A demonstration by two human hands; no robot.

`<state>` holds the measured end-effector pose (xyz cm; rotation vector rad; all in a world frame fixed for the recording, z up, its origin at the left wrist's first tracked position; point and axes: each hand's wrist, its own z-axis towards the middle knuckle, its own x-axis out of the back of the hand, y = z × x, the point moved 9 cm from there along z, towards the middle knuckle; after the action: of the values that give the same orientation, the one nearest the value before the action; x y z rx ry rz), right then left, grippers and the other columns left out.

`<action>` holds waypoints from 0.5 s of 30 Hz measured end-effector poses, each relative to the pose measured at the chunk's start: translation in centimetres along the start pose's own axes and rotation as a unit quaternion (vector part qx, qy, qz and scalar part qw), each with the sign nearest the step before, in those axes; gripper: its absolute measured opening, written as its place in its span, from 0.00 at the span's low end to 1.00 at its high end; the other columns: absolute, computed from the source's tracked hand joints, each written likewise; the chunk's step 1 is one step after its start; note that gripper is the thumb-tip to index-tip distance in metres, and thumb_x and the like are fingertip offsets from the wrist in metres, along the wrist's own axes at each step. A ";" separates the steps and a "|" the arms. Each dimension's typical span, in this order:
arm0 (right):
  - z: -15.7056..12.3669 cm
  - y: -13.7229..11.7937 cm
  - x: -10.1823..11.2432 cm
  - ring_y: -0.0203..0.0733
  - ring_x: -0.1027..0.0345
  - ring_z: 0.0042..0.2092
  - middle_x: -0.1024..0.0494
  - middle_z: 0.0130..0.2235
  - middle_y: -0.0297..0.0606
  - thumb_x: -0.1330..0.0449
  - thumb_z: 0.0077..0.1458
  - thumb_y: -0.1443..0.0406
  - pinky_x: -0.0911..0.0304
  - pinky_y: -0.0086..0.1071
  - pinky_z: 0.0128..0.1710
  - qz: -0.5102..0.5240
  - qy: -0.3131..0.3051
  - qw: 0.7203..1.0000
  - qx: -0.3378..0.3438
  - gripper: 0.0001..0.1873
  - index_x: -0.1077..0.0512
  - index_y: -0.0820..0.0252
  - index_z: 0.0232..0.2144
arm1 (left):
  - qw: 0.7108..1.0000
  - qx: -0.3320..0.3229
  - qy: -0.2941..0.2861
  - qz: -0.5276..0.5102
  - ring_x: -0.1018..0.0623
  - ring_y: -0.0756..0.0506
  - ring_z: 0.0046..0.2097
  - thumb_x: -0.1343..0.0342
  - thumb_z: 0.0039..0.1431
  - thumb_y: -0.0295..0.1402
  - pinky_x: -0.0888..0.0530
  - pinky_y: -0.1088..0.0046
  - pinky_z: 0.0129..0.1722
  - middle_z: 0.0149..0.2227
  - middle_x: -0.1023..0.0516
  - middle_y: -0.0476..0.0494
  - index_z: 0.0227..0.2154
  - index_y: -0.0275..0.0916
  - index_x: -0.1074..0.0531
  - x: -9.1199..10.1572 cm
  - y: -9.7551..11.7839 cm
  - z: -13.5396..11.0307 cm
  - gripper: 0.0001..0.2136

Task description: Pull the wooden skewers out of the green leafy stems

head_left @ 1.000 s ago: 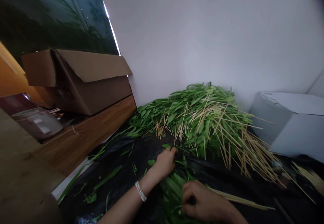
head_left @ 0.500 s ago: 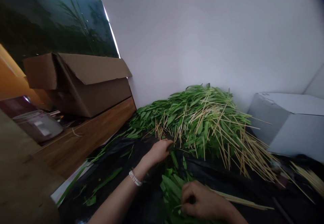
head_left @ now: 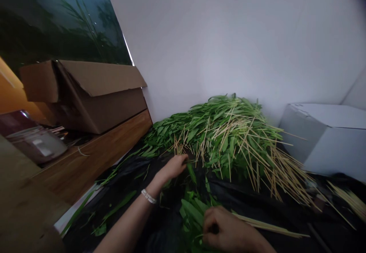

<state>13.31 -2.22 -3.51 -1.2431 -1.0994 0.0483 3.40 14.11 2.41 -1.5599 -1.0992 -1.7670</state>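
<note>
A big heap of green leaves mixed with thin pale sticks (head_left: pixel 228 135) lies on a black plastic sheet (head_left: pixel 160 222) against the white wall. My left hand (head_left: pixel 173 167), a bead bracelet on its wrist, reaches to the near edge of the heap, fingers pinched on a green leaf stem. Close to me, my right hand (head_left: pixel 223 232) is closed round a small bundle of leaves on sticks (head_left: pixel 194 211), whose pale ends stick out to the right.
An open cardboard box (head_left: pixel 91 93) sits on a wooden ledge (head_left: pixel 94 150) at the left, with a clear container (head_left: pixel 34 146) nearer me. A white box (head_left: pixel 326 135) stands at the right. Loose leaves are scattered on the sheet, and more sticks (head_left: pixel 349 199) lie at far right.
My left hand has moved away from the bundle, forward and a little left, to the near edge of the heap. My right hand has stayed put on the bundle.
</note>
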 end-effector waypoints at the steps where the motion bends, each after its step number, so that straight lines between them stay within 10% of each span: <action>1: 0.0 0.0 0.2 0.34 0.38 0.34 0.28 0.29 0.31 0.42 0.47 0.66 0.48 0.26 0.34 -0.001 0.016 1.000 -0.002 0.07 0.23 0.58 0.27 | 1.000 0.006 -0.008 -0.003 0.25 0.46 0.43 0.52 0.54 0.24 0.31 0.73 0.44 0.40 0.25 0.44 0.41 0.39 0.31 0.4 -0.8 -0.7 0.12; 6: 0.0 -0.3 0.8 0.32 0.39 0.31 0.29 0.27 0.29 0.41 0.45 0.67 0.48 0.25 0.32 -0.020 0.053 0.998 0.005 0.05 0.24 0.58 0.23 | 0.998 0.030 -0.056 -0.006 0.23 0.42 0.43 0.53 0.60 0.37 0.31 0.71 0.41 0.40 0.22 0.42 0.39 0.40 0.29 -1.2 -1.9 -4.0 0.11; 10: 0.0 -0.7 0.9 0.31 0.40 0.29 0.33 0.24 0.28 0.42 0.45 0.68 0.49 0.25 0.30 -0.017 0.048 0.999 0.007 0.06 0.26 0.59 0.20 | 0.995 0.080 -0.051 0.011 0.25 0.35 0.48 0.57 0.56 0.57 0.30 0.64 0.44 0.46 0.24 0.34 0.48 0.37 0.33 -3.6 -0.4 -5.1 0.30; 15: 0.0 -0.7 0.9 0.31 0.40 0.30 0.34 0.25 0.28 0.41 0.45 0.67 0.49 0.24 0.30 -0.006 0.046 0.999 0.000 0.06 0.26 0.60 0.20 | 0.997 0.052 -0.064 0.001 0.24 0.37 0.44 0.41 0.44 0.53 0.30 0.67 0.41 0.44 0.24 0.40 0.46 0.41 0.33 -4.5 1.9 -5.0 0.29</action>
<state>13.42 -1.97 -2.46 -1.2278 -1.0258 -0.0182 3.11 8.36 -1.56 -1.6280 -1.2283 -1.6014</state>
